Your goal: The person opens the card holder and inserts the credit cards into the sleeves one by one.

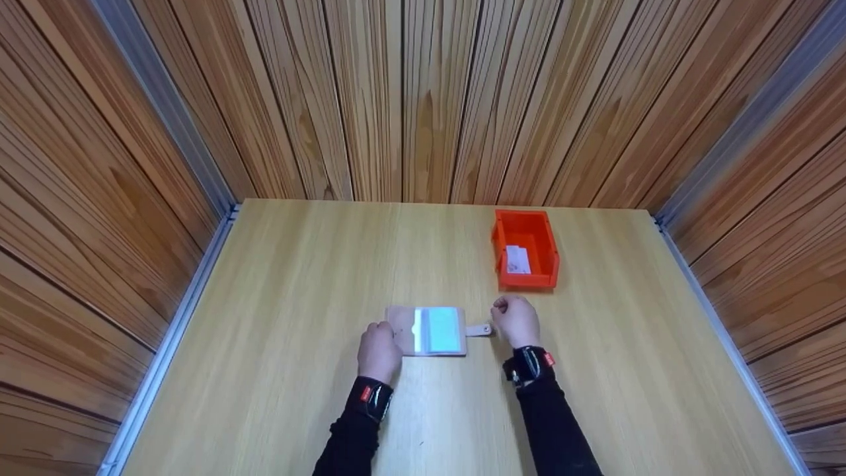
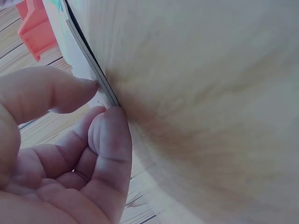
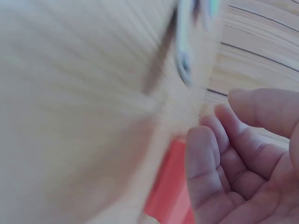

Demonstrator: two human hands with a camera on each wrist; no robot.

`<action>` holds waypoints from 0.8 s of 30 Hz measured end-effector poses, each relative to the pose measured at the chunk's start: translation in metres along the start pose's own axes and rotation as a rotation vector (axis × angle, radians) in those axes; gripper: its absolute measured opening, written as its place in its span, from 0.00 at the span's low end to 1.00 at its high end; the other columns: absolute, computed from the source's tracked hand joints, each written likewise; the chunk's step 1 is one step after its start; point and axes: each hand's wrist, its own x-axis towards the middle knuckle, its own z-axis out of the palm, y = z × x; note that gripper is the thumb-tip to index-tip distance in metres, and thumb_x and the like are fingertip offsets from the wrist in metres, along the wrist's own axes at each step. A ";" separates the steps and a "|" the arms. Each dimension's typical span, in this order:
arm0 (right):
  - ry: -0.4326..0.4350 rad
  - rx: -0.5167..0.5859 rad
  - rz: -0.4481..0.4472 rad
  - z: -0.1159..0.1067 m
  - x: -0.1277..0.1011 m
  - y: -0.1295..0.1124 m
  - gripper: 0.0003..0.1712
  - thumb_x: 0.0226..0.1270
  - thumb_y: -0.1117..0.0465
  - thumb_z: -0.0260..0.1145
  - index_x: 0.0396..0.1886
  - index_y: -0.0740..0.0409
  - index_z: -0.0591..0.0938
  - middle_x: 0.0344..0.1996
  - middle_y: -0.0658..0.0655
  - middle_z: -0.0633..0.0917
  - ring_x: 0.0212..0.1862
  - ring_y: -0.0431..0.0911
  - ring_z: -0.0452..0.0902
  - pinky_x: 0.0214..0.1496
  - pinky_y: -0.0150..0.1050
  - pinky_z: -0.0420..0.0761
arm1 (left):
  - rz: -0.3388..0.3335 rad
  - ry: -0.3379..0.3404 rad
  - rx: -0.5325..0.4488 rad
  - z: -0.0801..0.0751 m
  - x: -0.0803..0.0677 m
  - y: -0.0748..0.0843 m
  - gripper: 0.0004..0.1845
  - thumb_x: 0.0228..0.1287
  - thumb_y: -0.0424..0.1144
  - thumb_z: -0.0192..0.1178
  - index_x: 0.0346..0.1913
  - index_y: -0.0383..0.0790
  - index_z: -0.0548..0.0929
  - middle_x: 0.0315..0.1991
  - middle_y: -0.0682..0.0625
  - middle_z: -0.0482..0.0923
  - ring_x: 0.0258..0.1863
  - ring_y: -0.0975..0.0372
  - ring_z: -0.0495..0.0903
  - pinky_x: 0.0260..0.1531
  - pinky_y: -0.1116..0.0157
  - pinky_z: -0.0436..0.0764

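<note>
Pinkish wallet (image 1: 436, 334) lies longways left-to-right on the counter (image 1: 297, 297), lower middle of frame, left hand (image 1: 379, 352) pinching its left end, right hand (image 1: 517, 320) just chilling loose and empty right off the strap (image 1: 477, 330).

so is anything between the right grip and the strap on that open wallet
Nothing visible is in the way: just an open gap separates the right grip from the strap. The orange bin stands farther back, outside that gap.
</note>
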 end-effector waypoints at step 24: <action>0.085 -0.146 -0.001 -0.050 0.062 0.005 0.12 0.67 0.67 0.60 0.45 0.70 0.82 0.42 0.68 0.83 0.46 0.62 0.78 0.51 0.54 0.75 | 0.020 0.020 -0.020 0.000 -0.002 -0.001 0.05 0.61 0.22 0.54 0.35 0.28 0.81 0.29 0.43 0.73 0.32 0.50 0.77 0.34 0.53 0.76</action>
